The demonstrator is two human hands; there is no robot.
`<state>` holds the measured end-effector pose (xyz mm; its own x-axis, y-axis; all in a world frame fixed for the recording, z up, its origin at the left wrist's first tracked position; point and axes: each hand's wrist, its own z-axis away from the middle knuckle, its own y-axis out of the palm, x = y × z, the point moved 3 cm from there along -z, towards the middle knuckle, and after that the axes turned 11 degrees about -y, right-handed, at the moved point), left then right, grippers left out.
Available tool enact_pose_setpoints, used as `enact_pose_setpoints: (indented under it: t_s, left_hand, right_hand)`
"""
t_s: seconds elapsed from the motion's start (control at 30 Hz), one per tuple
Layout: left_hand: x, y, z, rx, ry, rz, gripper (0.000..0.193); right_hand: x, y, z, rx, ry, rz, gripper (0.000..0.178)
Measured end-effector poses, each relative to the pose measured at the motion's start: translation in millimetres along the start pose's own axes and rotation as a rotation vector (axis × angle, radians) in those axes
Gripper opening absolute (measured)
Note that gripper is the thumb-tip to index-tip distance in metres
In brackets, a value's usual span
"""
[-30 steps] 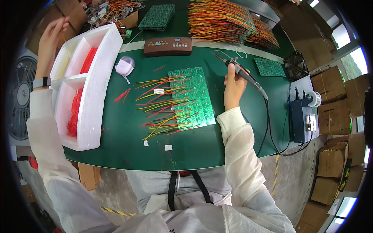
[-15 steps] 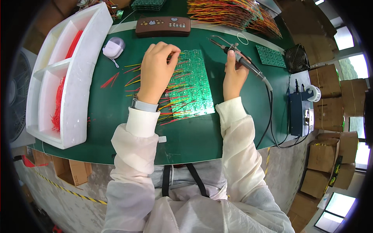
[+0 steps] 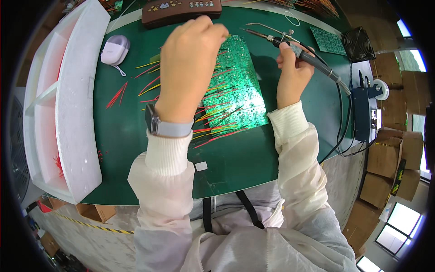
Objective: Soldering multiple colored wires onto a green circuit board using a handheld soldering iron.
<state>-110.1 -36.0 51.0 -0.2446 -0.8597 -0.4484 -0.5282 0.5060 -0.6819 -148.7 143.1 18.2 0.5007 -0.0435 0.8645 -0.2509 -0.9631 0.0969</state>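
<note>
My right hand is closed around the grey handle of a soldering iron, which has a thin metal tube clamped along its front. Its tip points left, above and apart from the green circuit board panel. Over the panel's far left corner, my left hand is pinched; what its fingertips hold, if anything, is hidden. Red, yellow and black wires lie across the panel's left part and stick out past its left edge. My left hand and wrist cover some of them.
At left stands a white foam box with compartments and red wires. Loose red wires and a lilac case lie beside it. A brown case is at the back. At right are another circuit board, a fan and a blue soldering unit.
The whole view has shifted and come closer to the bench. My left hand is still pinched at the panel's far left corner, and my right still grips the soldering iron, held off the board.
</note>
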Motion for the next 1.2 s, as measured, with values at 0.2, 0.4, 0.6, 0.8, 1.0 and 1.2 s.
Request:
enact_pose_setpoints:
  t_s: [0.2,0.4,0.6,0.8,1.0,1.2]
  left_hand:
    - [-9.2,10.2,6.6,-0.134,-0.067,0.032,0.006]
    - [5.3,25.5,11.9,-0.070,-0.120,0.043,0.006]
    - [9.6,27.4,10.5,0.015,-0.054,0.031,0.006]
    - [11.9,31.0,11.0,-0.054,-0.064,0.077,0.006]
    - [11.9,31.9,11.2,-0.059,-0.084,0.100,0.007]
    - [12.4,30.3,10.5,-0.072,-0.067,0.075,0.007]
  right_hand:
    - [2.0,1.2,1.5,0.013,0.000,0.026,0.019]
    - [2.5,-3.2,3.8,-0.020,-0.017,0.007,0.020]
    - [7.6,-4.7,5.9,-0.014,-0.050,0.047,0.021]
    - [8.2,-5.8,6.4,-0.007,-0.106,0.062,0.020]
    - [10.5,-6.1,6.6,0.008,-0.085,0.048,0.019]
    - [12.8,-2.5,7.4,0.031,-0.134,0.090,0.012]
